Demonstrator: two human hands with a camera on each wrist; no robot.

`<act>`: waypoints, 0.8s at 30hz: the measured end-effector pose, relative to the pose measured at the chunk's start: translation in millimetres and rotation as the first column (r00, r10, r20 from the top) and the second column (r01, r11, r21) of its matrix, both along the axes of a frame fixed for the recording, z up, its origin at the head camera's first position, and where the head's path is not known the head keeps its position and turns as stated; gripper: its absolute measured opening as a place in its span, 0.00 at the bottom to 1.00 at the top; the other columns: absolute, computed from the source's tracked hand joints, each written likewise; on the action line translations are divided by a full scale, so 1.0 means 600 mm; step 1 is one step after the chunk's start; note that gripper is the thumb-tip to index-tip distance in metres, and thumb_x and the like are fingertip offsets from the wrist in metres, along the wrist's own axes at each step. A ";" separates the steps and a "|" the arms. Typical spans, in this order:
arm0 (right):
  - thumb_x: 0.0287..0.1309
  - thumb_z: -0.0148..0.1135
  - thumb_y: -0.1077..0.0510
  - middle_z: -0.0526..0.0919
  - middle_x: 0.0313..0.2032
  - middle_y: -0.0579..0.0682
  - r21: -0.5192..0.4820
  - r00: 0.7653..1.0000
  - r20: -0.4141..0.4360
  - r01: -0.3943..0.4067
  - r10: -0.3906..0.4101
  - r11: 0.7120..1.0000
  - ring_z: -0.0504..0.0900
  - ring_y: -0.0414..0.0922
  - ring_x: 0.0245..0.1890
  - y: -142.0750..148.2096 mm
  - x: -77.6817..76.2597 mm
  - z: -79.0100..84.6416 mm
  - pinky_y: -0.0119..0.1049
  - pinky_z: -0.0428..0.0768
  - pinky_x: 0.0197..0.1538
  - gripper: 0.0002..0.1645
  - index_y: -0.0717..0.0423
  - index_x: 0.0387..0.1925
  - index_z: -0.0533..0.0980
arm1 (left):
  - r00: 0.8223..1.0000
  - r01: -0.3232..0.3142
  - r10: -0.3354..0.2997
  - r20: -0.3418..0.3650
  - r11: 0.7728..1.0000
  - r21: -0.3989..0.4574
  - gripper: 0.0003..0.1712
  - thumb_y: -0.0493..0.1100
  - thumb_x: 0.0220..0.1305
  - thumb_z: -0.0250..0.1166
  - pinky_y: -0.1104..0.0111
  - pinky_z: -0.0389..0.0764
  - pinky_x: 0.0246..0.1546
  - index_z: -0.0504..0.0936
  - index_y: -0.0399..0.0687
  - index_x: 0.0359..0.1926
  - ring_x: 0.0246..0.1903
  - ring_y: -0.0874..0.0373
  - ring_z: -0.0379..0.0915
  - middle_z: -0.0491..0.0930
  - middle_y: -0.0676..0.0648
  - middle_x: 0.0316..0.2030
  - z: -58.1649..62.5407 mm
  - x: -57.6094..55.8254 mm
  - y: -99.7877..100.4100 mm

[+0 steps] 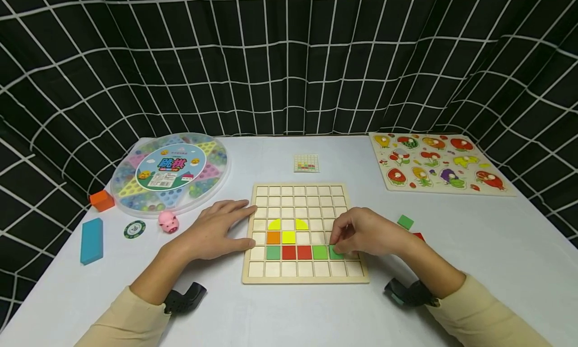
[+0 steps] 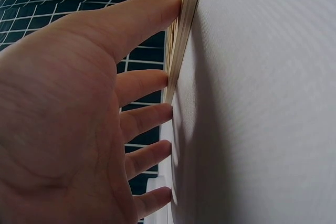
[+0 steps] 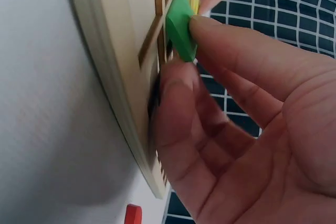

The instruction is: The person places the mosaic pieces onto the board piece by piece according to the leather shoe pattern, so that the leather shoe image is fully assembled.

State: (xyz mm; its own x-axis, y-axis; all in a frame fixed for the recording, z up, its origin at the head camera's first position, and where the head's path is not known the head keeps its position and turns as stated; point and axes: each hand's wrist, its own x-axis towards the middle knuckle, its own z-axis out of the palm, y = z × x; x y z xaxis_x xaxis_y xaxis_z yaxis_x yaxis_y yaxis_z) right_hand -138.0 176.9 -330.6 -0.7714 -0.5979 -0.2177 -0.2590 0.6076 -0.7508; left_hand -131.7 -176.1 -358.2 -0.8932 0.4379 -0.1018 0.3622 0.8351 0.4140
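Note:
A wooden grid board [image 1: 266,270] lies in front of me in the head view. In one row sit green, red [image 1: 289,252] and green tiles, with orange and yellow [image 1: 288,237] squares and two yellow quarter-round tiles above. My right hand [image 1: 358,232] pinches a green tile [image 3: 180,24] between thumb and fingertips at the right end of that row; the tile tilts over its cell in the right wrist view. With fingers spread, my left hand [image 1: 212,231] rests at the board's left edge, thumb and index fingertips touching it in the left wrist view.
Behind the board lies a small pattern card [image 1: 306,163]. At left are a Chinese checkers box [image 1: 171,174], pink pig [image 1: 168,221], poker chip [image 1: 134,229], orange block [image 1: 102,200] and blue block [image 1: 92,240]. At right are a fruit puzzle [image 1: 438,164] and a loose green tile [image 1: 405,221].

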 end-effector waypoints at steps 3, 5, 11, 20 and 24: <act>0.52 0.76 0.67 0.83 0.28 0.43 0.017 0.999 -0.039 0.007 -0.006 1.000 0.77 0.42 0.31 -0.002 0.003 -0.003 0.29 0.77 0.34 0.08 0.51 0.27 0.85 | 1.000 0.001 -0.001 0.001 1.000 -0.001 0.45 0.64 0.63 0.68 0.36 0.55 0.73 0.67 0.59 0.77 0.77 0.39 0.53 0.63 0.44 0.78 0.000 0.000 0.000; 0.52 0.75 0.67 0.82 0.27 0.43 0.023 0.999 -0.048 0.009 -0.007 1.000 0.77 0.42 0.32 -0.003 0.004 -0.004 0.29 0.77 0.34 0.09 0.51 0.28 0.85 | 1.000 0.000 0.000 0.002 1.000 0.000 0.45 0.64 0.63 0.68 0.36 0.55 0.73 0.67 0.59 0.77 0.77 0.39 0.53 0.63 0.44 0.78 0.000 0.001 0.000; 0.54 0.75 0.66 0.82 0.28 0.43 0.017 0.999 -0.047 -0.007 0.008 1.000 0.77 0.42 0.32 0.005 0.005 -0.004 0.28 0.77 0.34 0.08 0.50 0.31 0.86 | 1.000 -0.003 0.003 0.005 1.000 0.001 0.45 0.64 0.62 0.68 0.36 0.55 0.73 0.67 0.59 0.77 0.77 0.40 0.53 0.63 0.44 0.78 0.000 0.001 0.001; 0.57 0.74 0.63 0.84 0.34 0.46 0.002 0.999 -0.038 0.014 -0.014 1.000 0.79 0.44 0.35 0.050 0.001 0.011 0.30 0.80 0.36 0.06 0.51 0.36 0.86 | 1.000 -0.004 0.004 0.005 1.000 0.000 0.45 0.64 0.62 0.68 0.37 0.54 0.74 0.67 0.59 0.77 0.77 0.40 0.52 0.62 0.44 0.78 0.001 0.001 0.000; 0.57 0.75 0.62 0.84 0.34 0.46 0.008 0.997 -0.061 0.048 -0.047 0.999 0.78 0.44 0.35 0.077 -0.003 0.020 0.32 0.79 0.35 0.06 0.51 0.38 0.86 | 1.000 -0.003 0.003 0.008 1.000 -0.001 0.45 0.64 0.63 0.68 0.36 0.55 0.73 0.67 0.59 0.78 0.77 0.39 0.52 0.63 0.44 0.78 0.002 0.001 0.000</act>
